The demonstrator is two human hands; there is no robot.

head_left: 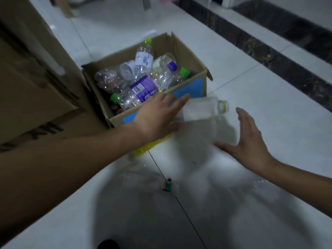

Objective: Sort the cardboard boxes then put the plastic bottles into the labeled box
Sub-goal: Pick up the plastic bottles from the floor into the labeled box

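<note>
Bottle-loading step. Labeled box [190, 90], frame centre, already holds many bottles. Our left hand [158, 115] is spread, fingertips touching a blurred clear bottle [203, 109] beside the box; right hand [246, 139] spread, empty. Next we need a firm grasp and a lift over the rim.

Bottles [142, 72] in the box [186, 51], larger box [36, 87] at its left.
</note>
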